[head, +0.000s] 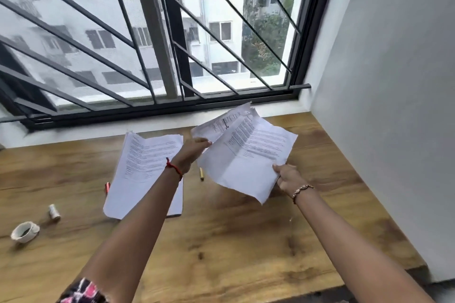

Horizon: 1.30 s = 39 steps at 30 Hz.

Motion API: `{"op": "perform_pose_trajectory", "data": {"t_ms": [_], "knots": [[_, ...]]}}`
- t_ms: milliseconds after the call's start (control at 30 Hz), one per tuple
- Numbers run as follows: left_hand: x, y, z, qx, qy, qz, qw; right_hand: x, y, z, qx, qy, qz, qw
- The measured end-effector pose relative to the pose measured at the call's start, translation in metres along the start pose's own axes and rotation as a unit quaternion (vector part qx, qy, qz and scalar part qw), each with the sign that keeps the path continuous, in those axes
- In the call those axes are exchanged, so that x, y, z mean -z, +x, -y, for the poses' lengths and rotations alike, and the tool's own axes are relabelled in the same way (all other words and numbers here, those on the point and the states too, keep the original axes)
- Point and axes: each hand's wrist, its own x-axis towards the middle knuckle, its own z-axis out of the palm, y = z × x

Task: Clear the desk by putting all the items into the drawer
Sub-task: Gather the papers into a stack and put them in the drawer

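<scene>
1. Holding a loose bundle of white printed paper sheets [246, 155] in the air above the brown wooden table [221, 241], the person has one hand on each side of it; the sheets fan apart and tilt toward the window.
2. The left hand [194, 152] pinches the bundle's left edge, its grip clamped on the paper between thumb and fingers.
3. The right hand [288, 178] holds the lower right corner, its grip likewise closed round the paper.
4. A red thread [174, 168] circles the left wrist and a beaded bracelet [301, 190] the right; a patterned sleeve [83, 291] shows at the bottom left.
5. A stack of white printed papers [145, 174] lies flat on the table to the left of the held sheets, partly hidden by the left forearm.
6. A yellow pen [201, 174] lies on the table between the stack and the held sheets.
7. A red pen [106, 188] lies at the stack's left edge.
8. Further left lie a small white spool [54, 212] and, nearer the table's front, a white roll of tape [24, 232].
9. A black-barred window [172, 44] runs behind the table, and a grey wall [394, 81] bounds it on the right.
</scene>
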Motion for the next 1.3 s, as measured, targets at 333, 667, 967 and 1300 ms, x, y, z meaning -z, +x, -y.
{"op": "perform_pose_trajectory", "data": {"t_ms": [333,667,967,1300], "knots": [[-0.015,0.119,-0.022,-0.071,0.346,0.006,0.936,-0.047,0.081,0.002,-0.039,0.057,-0.018,0.997],[-0.025,0.190,0.000,0.040,0.354,0.027,0.934,-0.062,0.125,0.002,-0.046,0.048,-0.052,0.996],[-0.035,0.187,-0.004,0.014,0.316,0.010,0.948,-0.064,0.141,0.007,0.043,-0.059,-0.078,0.994],[-0.023,0.155,-0.021,0.057,0.107,0.062,0.991,-0.061,0.128,0.035,0.071,-0.203,-0.093,0.972]]}}
